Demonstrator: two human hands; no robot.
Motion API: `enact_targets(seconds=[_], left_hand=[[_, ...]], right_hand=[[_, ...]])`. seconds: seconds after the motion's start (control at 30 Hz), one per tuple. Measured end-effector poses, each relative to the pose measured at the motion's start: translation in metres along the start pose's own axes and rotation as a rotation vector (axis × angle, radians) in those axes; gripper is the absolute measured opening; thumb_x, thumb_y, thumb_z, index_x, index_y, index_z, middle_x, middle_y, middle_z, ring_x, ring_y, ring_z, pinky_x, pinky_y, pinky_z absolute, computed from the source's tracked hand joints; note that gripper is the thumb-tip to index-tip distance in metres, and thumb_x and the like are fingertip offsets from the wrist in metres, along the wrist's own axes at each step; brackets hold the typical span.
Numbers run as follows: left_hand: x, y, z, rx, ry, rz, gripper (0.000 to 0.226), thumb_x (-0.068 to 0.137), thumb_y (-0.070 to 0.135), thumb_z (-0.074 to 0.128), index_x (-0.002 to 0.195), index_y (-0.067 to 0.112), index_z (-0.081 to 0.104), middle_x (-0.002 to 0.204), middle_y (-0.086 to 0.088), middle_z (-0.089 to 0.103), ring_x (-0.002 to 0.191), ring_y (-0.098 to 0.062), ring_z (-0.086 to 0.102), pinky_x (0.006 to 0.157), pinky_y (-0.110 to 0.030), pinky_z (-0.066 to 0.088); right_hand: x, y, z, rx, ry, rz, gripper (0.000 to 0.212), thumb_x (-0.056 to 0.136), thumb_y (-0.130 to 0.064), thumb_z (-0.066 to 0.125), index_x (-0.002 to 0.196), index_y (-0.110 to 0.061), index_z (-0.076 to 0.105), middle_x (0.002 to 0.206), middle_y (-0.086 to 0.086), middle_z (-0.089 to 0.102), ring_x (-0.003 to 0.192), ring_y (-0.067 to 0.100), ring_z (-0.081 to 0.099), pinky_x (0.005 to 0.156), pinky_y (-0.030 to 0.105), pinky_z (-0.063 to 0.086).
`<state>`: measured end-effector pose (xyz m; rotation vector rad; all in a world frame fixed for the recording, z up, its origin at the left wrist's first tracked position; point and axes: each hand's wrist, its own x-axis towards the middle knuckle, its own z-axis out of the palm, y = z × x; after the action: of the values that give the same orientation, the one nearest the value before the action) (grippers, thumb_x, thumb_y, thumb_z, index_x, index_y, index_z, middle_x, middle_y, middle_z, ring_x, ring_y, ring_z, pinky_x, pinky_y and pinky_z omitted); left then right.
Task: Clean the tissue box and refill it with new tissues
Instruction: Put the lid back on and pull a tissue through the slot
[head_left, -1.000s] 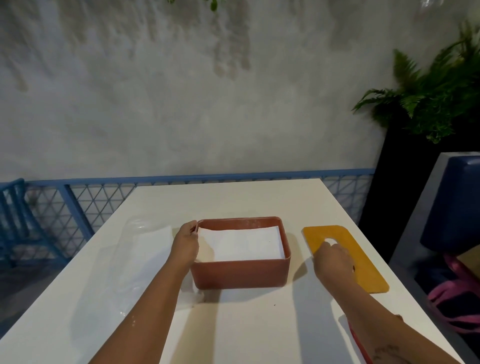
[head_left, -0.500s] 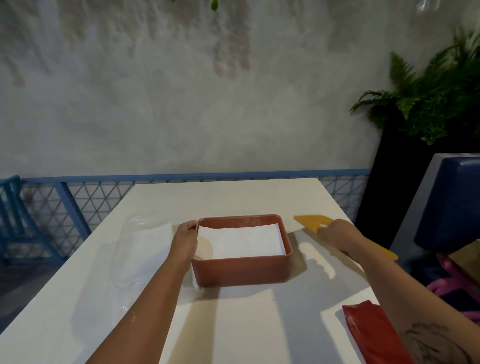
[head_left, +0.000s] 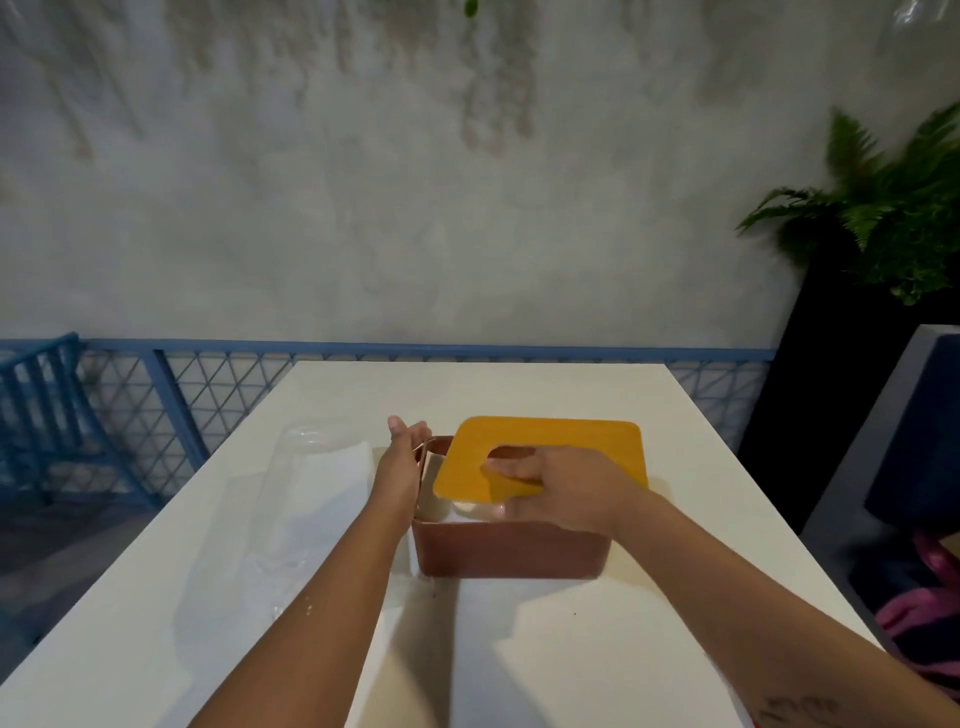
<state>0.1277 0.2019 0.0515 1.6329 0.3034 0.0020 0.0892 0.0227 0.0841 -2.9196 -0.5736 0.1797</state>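
A terracotta tissue box (head_left: 511, 551) stands in the middle of the white table (head_left: 519, 384). My right hand (head_left: 558, 488) grips a yellow lid (head_left: 545, 441) with an oval slot, holding it tilted over the box's top, fingers through the slot. The lid hides most of the white tissues (head_left: 460, 518); only a corner shows at the near left. My left hand (head_left: 402, 467) rests flat against the box's left wall, fingers straight and pointing away from me.
A clear plastic wrapper with white paper (head_left: 322, 483) lies left of the box. A blue lattice railing (head_left: 171, 395) runs behind the table. A dark planter with a fern (head_left: 883, 218) and a blue seat (head_left: 914, 426) stand at the right.
My right hand has lifted the yellow lid off the table at the right and carried it left over the box. My left hand stays at the box's left wall.
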Motion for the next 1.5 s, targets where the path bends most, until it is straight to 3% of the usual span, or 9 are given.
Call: enact_targets(seconds=[0.27, 0.87, 1.0, 1.1, 1.23, 1.3, 1.37, 1.43, 1.5], left_hand=[[-0.001, 0.0, 0.002, -0.03, -0.025, -0.011, 0.065, 0.095, 0.051, 0.004, 0.14, 0.02, 0.039, 0.144, -0.007, 0.043, 0.129, -0.031, 0.043, 0.102, -0.044, 0.037], [0.005, -0.005, 0.005, 0.111, -0.045, 0.011, 0.057, 0.097, 0.05, 0.01, 0.139, 0.025, 0.038, 0.143, -0.008, 0.04, 0.123, -0.032, 0.045, 0.099, -0.044, 0.038], [0.013, -0.01, 0.004, 0.213, -0.093, 0.091, 0.048, 0.097, 0.045, 0.034, 0.139, 0.022, 0.035, 0.143, -0.006, 0.038, 0.124, -0.028, 0.043, 0.097, -0.037, 0.038], [0.019, -0.015, 0.004, 0.292, -0.15, 0.183, 0.065, 0.086, 0.027, 0.064, 0.14, 0.016, 0.031, 0.142, -0.006, 0.038, 0.124, -0.025, 0.042, 0.095, -0.032, 0.038], [0.024, -0.018, 0.006, 0.414, -0.106, 0.207, 0.076, 0.078, 0.02, 0.071, 0.141, 0.015, 0.029, 0.142, -0.007, 0.037, 0.124, -0.024, 0.042, 0.096, -0.033, 0.038], [0.023, -0.018, 0.007, 0.437, -0.09, 0.21, 0.077, 0.077, 0.019, 0.071, 0.142, 0.015, 0.029, 0.143, -0.007, 0.037, 0.126, -0.025, 0.041, 0.096, -0.033, 0.038], [0.021, -0.017, 0.008, 0.456, -0.083, 0.21, 0.079, 0.076, 0.019, 0.072, 0.142, 0.015, 0.029, 0.143, -0.007, 0.037, 0.126, -0.026, 0.041, 0.097, -0.034, 0.038], [0.02, -0.016, 0.008, 0.47, -0.074, 0.199, 0.08, 0.075, 0.02, 0.073, 0.142, 0.016, 0.03, 0.143, -0.007, 0.038, 0.126, -0.027, 0.042, 0.098, -0.037, 0.04], [0.018, -0.015, 0.008, 0.494, -0.067, 0.191, 0.081, 0.074, 0.022, 0.073, 0.142, 0.017, 0.03, 0.143, -0.007, 0.038, 0.124, -0.029, 0.043, 0.097, -0.039, 0.043]], right_hand=[[0.006, -0.01, 0.01, 0.013, -0.059, -0.065, 0.061, 0.088, -0.062, 0.044, 0.144, -0.043, 0.027, 0.154, -0.013, 0.026, 0.139, 0.017, 0.03, 0.112, 0.035, 0.025], [0.021, 0.003, 0.023, 0.116, -0.078, -0.123, 0.061, 0.084, -0.063, 0.048, 0.14, -0.048, 0.031, 0.151, -0.017, 0.03, 0.138, 0.014, 0.031, 0.109, 0.031, 0.027], [0.021, 0.003, 0.023, 0.135, -0.067, -0.138, 0.061, 0.084, -0.062, 0.05, 0.14, -0.046, 0.033, 0.15, -0.017, 0.032, 0.138, 0.012, 0.031, 0.108, 0.028, 0.026], [0.022, 0.004, 0.025, 0.111, -0.059, -0.148, 0.064, 0.083, -0.063, 0.051, 0.141, -0.045, 0.031, 0.15, -0.018, 0.032, 0.138, 0.012, 0.031, 0.11, 0.03, 0.028], [0.026, 0.005, 0.031, 0.146, -0.031, -0.138, 0.061, 0.084, -0.065, 0.047, 0.14, -0.044, 0.035, 0.149, -0.014, 0.036, 0.136, 0.014, 0.034, 0.111, 0.034, 0.03], [0.025, 0.005, 0.033, 0.215, 0.005, -0.126, 0.053, 0.087, -0.06, 0.047, 0.136, -0.041, 0.044, 0.143, -0.01, 0.046, 0.129, 0.014, 0.041, 0.107, 0.032, 0.033], [0.022, 0.006, 0.034, 0.32, 0.099, -0.111, 0.041, 0.09, -0.052, 0.049, 0.126, -0.035, 0.057, 0.118, -0.004, 0.06, 0.111, 0.015, 0.051, 0.095, 0.03, 0.04], [0.022, 0.009, 0.035, 0.468, 0.264, -0.061, 0.029, 0.093, -0.041, 0.051, 0.109, -0.025, 0.069, 0.089, -0.005, 0.058, 0.091, 0.014, 0.053, 0.08, 0.029, 0.041], [0.023, 0.014, 0.034, 0.572, 0.433, 0.039, 0.02, 0.094, -0.03, 0.054, 0.095, -0.02, 0.071, 0.081, -0.008, 0.053, 0.085, 0.012, 0.051, 0.076, 0.026, 0.039]])
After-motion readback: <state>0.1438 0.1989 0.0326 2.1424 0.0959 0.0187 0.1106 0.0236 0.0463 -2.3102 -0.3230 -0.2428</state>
